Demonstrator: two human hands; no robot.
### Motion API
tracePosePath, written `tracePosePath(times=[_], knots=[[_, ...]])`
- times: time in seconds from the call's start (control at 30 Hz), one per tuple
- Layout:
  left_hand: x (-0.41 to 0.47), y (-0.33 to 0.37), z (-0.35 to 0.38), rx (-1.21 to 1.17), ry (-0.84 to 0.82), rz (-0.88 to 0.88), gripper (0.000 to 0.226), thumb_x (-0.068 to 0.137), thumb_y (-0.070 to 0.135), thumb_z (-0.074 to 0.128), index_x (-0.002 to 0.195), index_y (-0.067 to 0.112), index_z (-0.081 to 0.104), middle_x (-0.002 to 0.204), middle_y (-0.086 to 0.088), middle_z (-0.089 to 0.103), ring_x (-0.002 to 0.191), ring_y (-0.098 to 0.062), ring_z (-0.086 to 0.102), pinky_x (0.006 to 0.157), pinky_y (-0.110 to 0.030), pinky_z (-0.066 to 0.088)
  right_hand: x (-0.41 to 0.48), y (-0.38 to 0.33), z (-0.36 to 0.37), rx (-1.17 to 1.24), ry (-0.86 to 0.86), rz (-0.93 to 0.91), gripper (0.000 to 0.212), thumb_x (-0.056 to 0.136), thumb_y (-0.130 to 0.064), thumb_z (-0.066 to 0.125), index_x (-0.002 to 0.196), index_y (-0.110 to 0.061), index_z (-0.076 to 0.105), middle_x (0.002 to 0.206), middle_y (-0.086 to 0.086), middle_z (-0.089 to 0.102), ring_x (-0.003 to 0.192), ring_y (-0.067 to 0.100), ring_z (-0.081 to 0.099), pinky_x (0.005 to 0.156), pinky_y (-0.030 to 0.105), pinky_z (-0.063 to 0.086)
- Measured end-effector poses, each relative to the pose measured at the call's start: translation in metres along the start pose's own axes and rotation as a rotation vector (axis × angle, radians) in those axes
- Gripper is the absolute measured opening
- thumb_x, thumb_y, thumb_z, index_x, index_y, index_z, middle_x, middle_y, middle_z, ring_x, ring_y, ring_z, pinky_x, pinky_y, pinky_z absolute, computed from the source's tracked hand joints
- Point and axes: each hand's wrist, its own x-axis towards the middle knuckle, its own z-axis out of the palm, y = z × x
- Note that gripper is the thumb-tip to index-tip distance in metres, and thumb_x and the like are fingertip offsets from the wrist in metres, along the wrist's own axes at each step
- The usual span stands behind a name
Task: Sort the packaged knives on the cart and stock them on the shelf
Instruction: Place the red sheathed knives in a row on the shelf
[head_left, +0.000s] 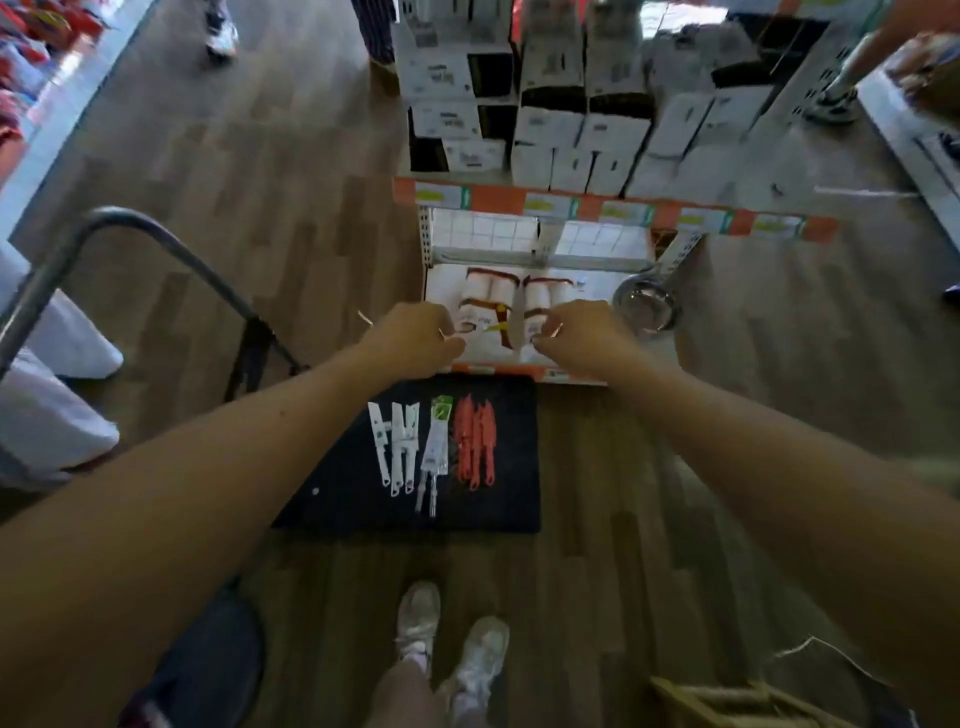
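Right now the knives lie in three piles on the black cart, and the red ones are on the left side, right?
Not quite. The head view shows three piles on the black cart, but the red knives are on the right side; the white knives are on the left.

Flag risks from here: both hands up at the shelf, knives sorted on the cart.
1. The left hand and right hand reach over the black cart; a dropped pack could scatter the white knives, clear-pack knives and red knives.
2. The metal bowl sits close beside the right hand; a bump may dislodge it.
3. The shelf looks already crowded.
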Motion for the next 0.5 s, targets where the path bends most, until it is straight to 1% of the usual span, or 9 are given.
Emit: tracePosePath(times=[0.07, 0.13, 0.23, 0.33, 0.43, 0.5], knots=[[0.010, -0.010, 0.020, -0.027, -0.017, -0.014, 0.034, 0.090, 0.035, 0.051, 0.114, 0.013, 0.061, 0.119, -0.008, 0.062, 0.107, -0.023, 0.057, 0.083, -0.027, 0.042, 0.006, 0.010, 0.026, 0.035, 0.007, 0.004, 0.036, 0.091, -0.028, 0.053, 0.120, -0.007, 0.059, 0.120, 0.013, 0.061, 0.108, 0.029, 0.057, 0.086, 0.035, 0.047], [0.025, -0.020, 0.046, -0.060, -0.028, -0.028, 0.031, 0.090, 0.033, 0.051, 0.110, 0.012, 0.062, 0.113, -0.007, 0.064, 0.097, -0.020, 0.057, 0.080, -0.027, 0.042, 0.019, 0.023, 0.057, 0.062, 0.001, 0.024, 0.038, 0.091, -0.029, 0.053, 0.120, -0.006, 0.058, 0.115, 0.014, 0.063, 0.105, 0.029, 0.058, 0.085, 0.035, 0.047], [0.055, -0.041, 0.100, -0.074, -0.077, -0.032, 0.028, 0.091, 0.030, 0.050, 0.103, 0.009, 0.065, 0.098, -0.005, 0.063, 0.083, -0.015, 0.053, 0.074, -0.029, 0.043, 0.049, 0.048, 0.117, 0.135, -0.045, 0.112, 0.027, 0.091, -0.029, 0.055, 0.105, -0.009, 0.066, 0.107, 0.009, 0.065, 0.097, 0.022, 0.060, 0.083, 0.034, 0.051], [0.092, -0.067, 0.172, -0.103, -0.133, -0.069, 0.025, 0.091, 0.028, 0.050, 0.092, 0.008, 0.066, 0.094, -0.010, 0.065, 0.081, -0.019, 0.057, 0.069, -0.029, 0.044, 0.086, 0.073, 0.191, 0.211, -0.060, 0.192, 0.021, 0.089, -0.029, 0.058, 0.100, -0.013, 0.066, 0.102, 0.004, 0.065, 0.093, 0.020, 0.062, 0.083, 0.038, 0.054], [0.130, -0.095, 0.259, -0.114, -0.142, -0.097, 0.024, 0.088, 0.026, 0.054, 0.090, 0.005, 0.066, 0.098, -0.016, 0.068, 0.090, -0.027, 0.062, 0.081, -0.035, 0.050, 0.122, 0.098, 0.274, 0.273, -0.048, 0.239, 0.021, 0.091, -0.029, 0.056, 0.100, -0.012, 0.065, 0.099, 0.003, 0.065, 0.088, 0.019, 0.063, 0.079, 0.035, 0.055], [0.154, -0.116, 0.321, -0.109, -0.115, -0.113, 0.026, 0.088, 0.030, 0.056, 0.094, 0.006, 0.065, 0.099, -0.013, 0.068, 0.092, -0.026, 0.063, 0.084, -0.039, 0.052, 0.144, 0.114, 0.332, 0.311, -0.050, 0.258, 0.022, 0.092, -0.028, 0.055, 0.101, -0.011, 0.065, 0.100, 0.004, 0.065, 0.088, 0.019, 0.062, 0.078, 0.034, 0.054]])
